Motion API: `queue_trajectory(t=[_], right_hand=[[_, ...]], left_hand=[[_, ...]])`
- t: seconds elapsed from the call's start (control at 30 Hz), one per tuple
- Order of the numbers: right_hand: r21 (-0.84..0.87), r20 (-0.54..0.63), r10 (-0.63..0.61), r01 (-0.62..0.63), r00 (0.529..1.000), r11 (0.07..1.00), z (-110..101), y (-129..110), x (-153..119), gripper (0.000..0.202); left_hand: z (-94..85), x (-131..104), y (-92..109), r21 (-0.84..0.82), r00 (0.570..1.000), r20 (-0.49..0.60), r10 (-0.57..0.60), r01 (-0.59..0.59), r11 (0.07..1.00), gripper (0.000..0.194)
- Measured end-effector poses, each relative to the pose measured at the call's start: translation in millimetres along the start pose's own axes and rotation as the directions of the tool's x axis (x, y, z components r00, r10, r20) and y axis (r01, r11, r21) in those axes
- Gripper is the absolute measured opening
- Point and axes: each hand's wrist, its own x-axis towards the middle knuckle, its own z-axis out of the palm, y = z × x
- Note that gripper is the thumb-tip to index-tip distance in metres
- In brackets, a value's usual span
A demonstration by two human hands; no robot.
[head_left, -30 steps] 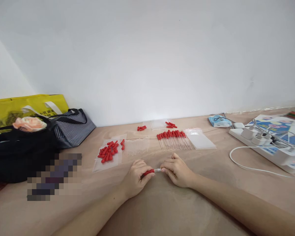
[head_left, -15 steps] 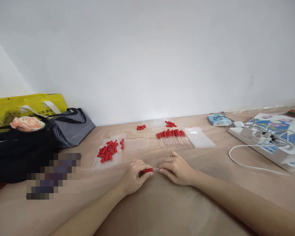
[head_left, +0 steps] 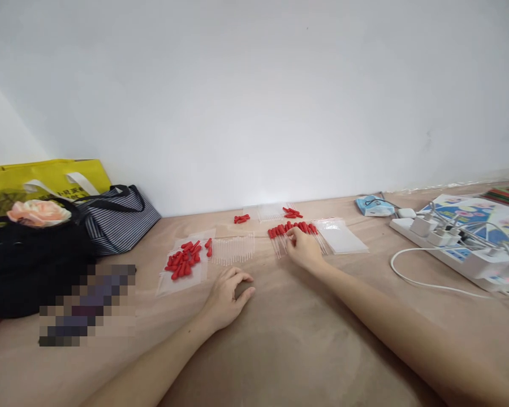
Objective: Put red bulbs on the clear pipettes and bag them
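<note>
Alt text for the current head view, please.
The right hand reaches into a row of red-capped clear droppers; the left hand rests empty on the table. Loose red caps and capless clear tubes lie farther left.

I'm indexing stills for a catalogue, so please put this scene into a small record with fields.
left hand: left hand, fingers parted, nothing visible in them
right hand: right hand, at the row of red-capped tubes; whether it grips one is unclear
left of that row: uncapped clear tubes, then a pile of red caps on clear plastic
right of that row: flat plastic bag
far left: striped bag, black bag, yellow bag
far right: white power strip, blue packet
</note>
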Motion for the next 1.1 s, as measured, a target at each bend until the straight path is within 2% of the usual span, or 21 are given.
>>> queue_trajectory(t=[0.1,0.23,0.4,0.63,0.73,0.97,1.1], right_hand=[[-0.088,0.016,0.114,-0.112,0.993,0.990,9,-14,16,0.021],[-0.188,0.031,0.148,-0.140,0.988,0.972,22,-25,23,0.020],[-0.254,0.045,0.085,-0.071,0.995,0.965,30,-23,22,0.020],[-0.244,0.029,-0.001,0.008,1.000,0.970,27,-21,21,0.023],[-0.246,0.069,-0.025,0.041,0.997,0.969,29,-32,26,0.027],[-0.259,0.177,0.108,-0.060,0.978,0.964,50,-73,41,0.031],[-0.263,0.234,0.150,-0.086,0.961,0.961,55,-83,45,0.028]], left_hand=[[-1.2,0,2,0.004,1.000,0.005,0.016,-0.016,1.000,0.012],[-2.1,0,1,0.005,1.000,0.013,0.026,-0.026,1.000,0.012],[-1.6,1,0,-0.002,1.000,0.014,0.028,-0.028,1.000,0.011],[0.1,1,0,0.007,0.999,0.011,0.039,-0.039,0.999,0.011],[1.6,2,0,0.012,0.998,0.016,0.053,-0.053,0.999,0.011],[2.7,2,1,0.029,0.999,0.020,0.036,-0.036,0.999,0.011],[2.7,2,2,0.027,0.999,0.019,0.032,-0.032,0.999,0.011]])
